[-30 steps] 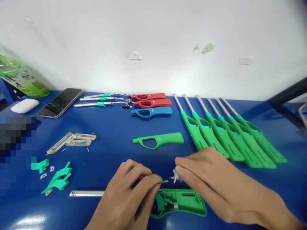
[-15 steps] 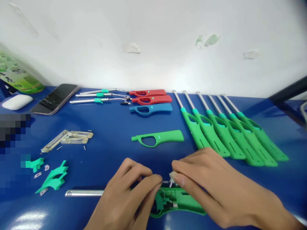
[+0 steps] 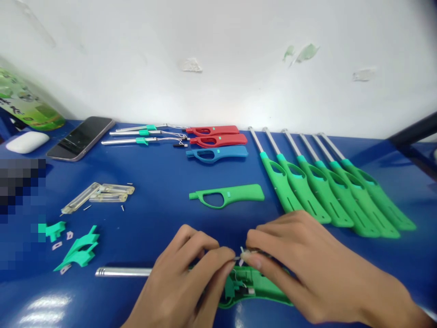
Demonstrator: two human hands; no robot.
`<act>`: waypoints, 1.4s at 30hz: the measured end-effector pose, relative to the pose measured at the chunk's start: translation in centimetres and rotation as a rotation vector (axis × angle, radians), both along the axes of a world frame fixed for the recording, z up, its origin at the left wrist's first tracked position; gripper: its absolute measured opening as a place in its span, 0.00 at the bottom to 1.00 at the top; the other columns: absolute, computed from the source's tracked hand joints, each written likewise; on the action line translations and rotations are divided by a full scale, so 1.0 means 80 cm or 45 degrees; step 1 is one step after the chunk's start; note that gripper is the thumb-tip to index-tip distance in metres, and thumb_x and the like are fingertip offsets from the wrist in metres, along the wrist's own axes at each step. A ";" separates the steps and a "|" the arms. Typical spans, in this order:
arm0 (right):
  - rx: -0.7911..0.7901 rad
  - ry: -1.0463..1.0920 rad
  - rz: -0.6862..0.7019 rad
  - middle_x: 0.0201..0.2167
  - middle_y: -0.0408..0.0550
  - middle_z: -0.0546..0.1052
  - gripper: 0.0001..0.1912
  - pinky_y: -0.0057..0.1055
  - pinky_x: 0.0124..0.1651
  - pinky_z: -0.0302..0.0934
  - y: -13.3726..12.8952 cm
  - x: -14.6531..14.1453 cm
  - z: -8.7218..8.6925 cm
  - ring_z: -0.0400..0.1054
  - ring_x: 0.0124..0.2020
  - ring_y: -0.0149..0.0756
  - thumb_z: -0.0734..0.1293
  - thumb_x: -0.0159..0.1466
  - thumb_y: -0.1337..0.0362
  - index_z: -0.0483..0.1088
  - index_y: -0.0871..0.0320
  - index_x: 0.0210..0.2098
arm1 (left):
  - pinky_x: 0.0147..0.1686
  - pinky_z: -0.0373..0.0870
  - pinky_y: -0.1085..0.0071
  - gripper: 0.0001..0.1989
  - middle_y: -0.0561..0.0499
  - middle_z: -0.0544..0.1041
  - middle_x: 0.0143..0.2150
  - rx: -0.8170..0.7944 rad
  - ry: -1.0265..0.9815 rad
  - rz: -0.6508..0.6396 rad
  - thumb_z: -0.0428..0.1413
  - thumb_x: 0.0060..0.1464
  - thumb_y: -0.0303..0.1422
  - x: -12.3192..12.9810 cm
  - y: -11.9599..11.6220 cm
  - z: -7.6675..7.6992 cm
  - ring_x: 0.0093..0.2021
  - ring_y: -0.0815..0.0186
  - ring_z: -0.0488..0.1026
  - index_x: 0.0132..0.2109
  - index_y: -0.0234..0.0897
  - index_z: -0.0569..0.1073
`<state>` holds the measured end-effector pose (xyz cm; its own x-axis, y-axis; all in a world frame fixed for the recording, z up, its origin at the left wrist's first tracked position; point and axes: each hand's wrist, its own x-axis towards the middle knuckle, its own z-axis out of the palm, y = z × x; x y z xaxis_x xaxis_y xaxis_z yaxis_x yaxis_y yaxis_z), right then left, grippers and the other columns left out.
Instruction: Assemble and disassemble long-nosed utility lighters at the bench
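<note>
An opened green lighter handle half [image 3: 262, 284] lies in front of me, its inner parts exposed. The metal lighter tube [image 3: 123, 272] runs out of it to the left, passing behind my left hand [image 3: 186, 278]. Thumb and index finger of that hand are pinched on a thin pale tube end [image 3: 236, 258]. My right hand [image 3: 300, 269] is closed on a small pale part [image 3: 242, 256] just right of it; most of that part is hidden by the fingers. A teal trigger [image 3: 232, 287] and a thin wire sit inside the handle half.
A matching green handle half [image 3: 244, 195] lies beyond my hands. Several green lighters [image 3: 312, 189] are lined up at right. Red handles [image 3: 218, 139], a blue handle [image 3: 225, 154] and metal tubes [image 3: 126, 141] lie by the wall. Clear fuel tanks [image 3: 109, 197], teal pieces [image 3: 80, 250] and a phone [image 3: 82, 139] are left.
Both hands stay over the handle half, with their fingertips shifted slightly. The pale part in the right hand has turned a little. The whole view has shifted slightly.
</note>
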<state>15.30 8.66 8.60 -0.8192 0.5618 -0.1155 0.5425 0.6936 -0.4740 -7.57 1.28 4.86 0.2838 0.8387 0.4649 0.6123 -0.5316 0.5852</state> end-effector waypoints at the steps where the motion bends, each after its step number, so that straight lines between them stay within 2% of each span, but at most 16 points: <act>1: 0.014 0.010 0.004 0.27 0.38 0.71 0.20 0.39 0.33 0.44 0.000 0.000 -0.001 0.65 0.26 0.33 0.53 0.82 0.56 0.64 0.52 0.35 | 0.40 0.72 0.66 0.14 0.52 0.79 0.40 0.000 -0.003 0.003 0.56 0.66 0.15 0.001 0.000 0.000 0.39 0.67 0.71 0.51 0.37 0.75; 10: 0.115 0.056 0.056 0.28 0.37 0.75 0.20 0.39 0.31 0.46 -0.001 -0.001 -0.007 0.72 0.27 0.34 0.55 0.82 0.54 0.68 0.52 0.37 | 0.39 0.73 0.66 0.14 0.52 0.80 0.41 0.043 -0.042 0.009 0.56 0.65 0.13 -0.001 -0.004 0.000 0.40 0.67 0.71 0.49 0.35 0.74; 25: 0.213 0.119 0.075 0.27 0.38 0.76 0.26 0.40 0.29 0.48 -0.002 -0.002 -0.005 0.73 0.25 0.33 0.50 0.84 0.54 0.72 0.53 0.38 | 0.40 0.73 0.67 0.14 0.53 0.80 0.40 -0.005 -0.046 0.045 0.55 0.66 0.14 0.000 -0.004 0.002 0.40 0.67 0.71 0.49 0.37 0.74; 33: 0.311 0.163 0.090 0.25 0.38 0.75 0.25 0.39 0.27 0.48 -0.004 -0.007 -0.007 0.70 0.23 0.34 0.52 0.83 0.55 0.74 0.53 0.38 | 0.39 0.74 0.67 0.15 0.52 0.78 0.41 -0.010 0.005 0.044 0.55 0.66 0.14 -0.002 -0.011 -0.001 0.39 0.67 0.71 0.51 0.38 0.75; 38: 0.324 0.154 0.087 0.24 0.38 0.73 0.26 0.39 0.26 0.47 -0.002 -0.007 -0.009 0.67 0.22 0.34 0.52 0.83 0.55 0.75 0.53 0.38 | 0.39 0.73 0.67 0.16 0.51 0.78 0.40 0.026 -0.013 0.037 0.55 0.64 0.13 -0.002 -0.005 -0.004 0.39 0.67 0.69 0.50 0.36 0.75; 42: 0.369 0.131 0.069 0.27 0.38 0.76 0.23 0.39 0.27 0.48 0.000 -0.002 -0.008 0.69 0.23 0.34 0.53 0.83 0.55 0.76 0.53 0.41 | 0.41 0.73 0.68 0.14 0.51 0.79 0.42 0.035 -0.023 0.031 0.56 0.66 0.15 -0.002 -0.002 -0.004 0.42 0.68 0.71 0.51 0.35 0.76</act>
